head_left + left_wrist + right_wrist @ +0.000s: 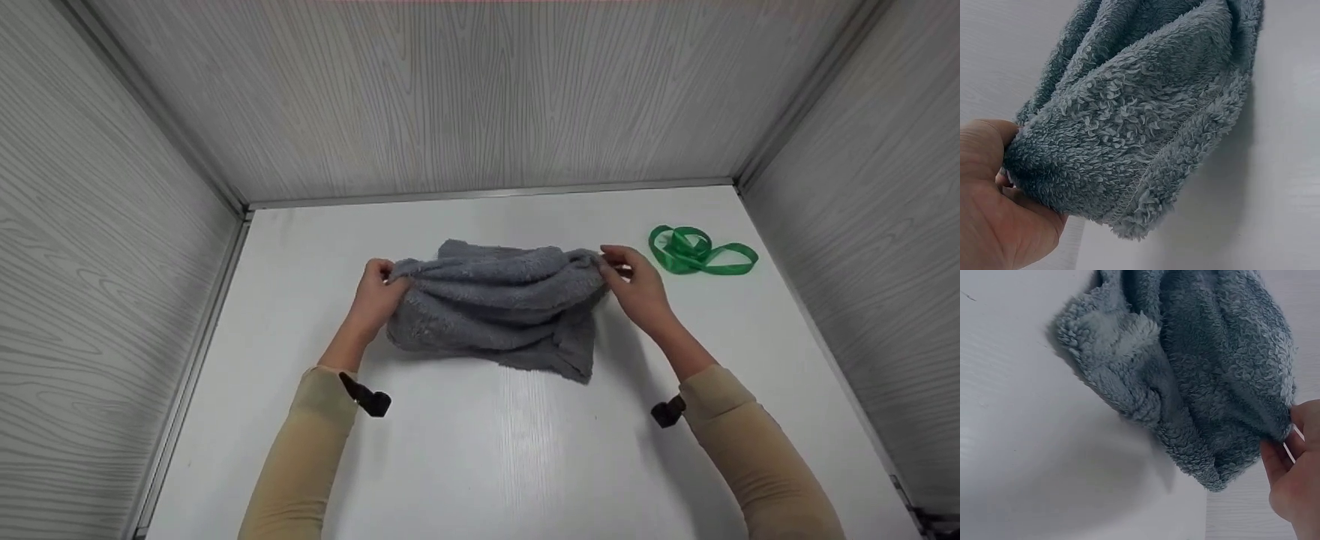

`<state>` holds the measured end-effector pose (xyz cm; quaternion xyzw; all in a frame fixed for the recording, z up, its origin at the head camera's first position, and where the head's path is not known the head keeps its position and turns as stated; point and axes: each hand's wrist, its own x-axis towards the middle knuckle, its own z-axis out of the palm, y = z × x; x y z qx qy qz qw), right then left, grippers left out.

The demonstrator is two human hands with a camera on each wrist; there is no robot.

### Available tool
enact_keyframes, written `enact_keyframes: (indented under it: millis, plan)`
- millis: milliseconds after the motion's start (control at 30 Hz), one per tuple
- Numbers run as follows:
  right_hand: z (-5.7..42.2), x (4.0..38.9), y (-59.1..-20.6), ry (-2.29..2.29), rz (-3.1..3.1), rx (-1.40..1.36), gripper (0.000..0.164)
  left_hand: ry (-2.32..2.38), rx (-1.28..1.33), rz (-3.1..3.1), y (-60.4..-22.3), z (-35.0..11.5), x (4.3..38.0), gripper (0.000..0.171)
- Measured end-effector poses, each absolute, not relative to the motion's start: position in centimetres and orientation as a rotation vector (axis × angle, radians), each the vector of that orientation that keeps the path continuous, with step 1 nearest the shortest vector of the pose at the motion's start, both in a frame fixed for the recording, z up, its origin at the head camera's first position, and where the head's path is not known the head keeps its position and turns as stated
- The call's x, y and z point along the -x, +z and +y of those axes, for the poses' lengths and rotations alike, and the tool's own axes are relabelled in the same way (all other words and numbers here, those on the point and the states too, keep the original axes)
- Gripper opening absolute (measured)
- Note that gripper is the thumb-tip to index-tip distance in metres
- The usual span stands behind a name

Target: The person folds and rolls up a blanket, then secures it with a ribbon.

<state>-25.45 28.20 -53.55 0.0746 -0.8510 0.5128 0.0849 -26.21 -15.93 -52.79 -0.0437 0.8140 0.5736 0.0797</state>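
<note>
Each grip [639, 291] pinches cloth [495, 300]; white table [480, 457], grey walls [480, 97].

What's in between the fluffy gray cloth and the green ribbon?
In the head view, it's the person's right grip, pinching the edge of the gray cloth, then a thin bare strip of white table before the green ribbon.

White table [465, 450] beneath cloth [487, 300], green ribbon [679, 264].

Here's a work booth [112, 225], by the look of it: grey wood-grain panels [480, 97] rise on three sides of a white tabletop [480, 465], metal strips [487, 194] lining their edges.
</note>
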Motion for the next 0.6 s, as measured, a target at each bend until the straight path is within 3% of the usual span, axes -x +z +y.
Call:
enact_keyframes:
  millis: [233, 400, 600]
  plan:
    - [27.7, 24.9, -54.3, 1.4, -2.5, -0.195, 0.021, 1.677, 0.225, 2.42, -54.4, -17.5, 25.7, 0.046]
    - [27.8, 23.2, -55.7, 1.278, -2.75, -0.403, 0.012, 1.591, 0.187, 2.43, -55.1, -18.6, 25.2, 0.052]
    - [26.8, 20.9, -58.7, 0.854, -3.091, -0.748, 0.031, 1.35, 0.156, 2.475, -55.8, -19.5, 24.8, 0.044]
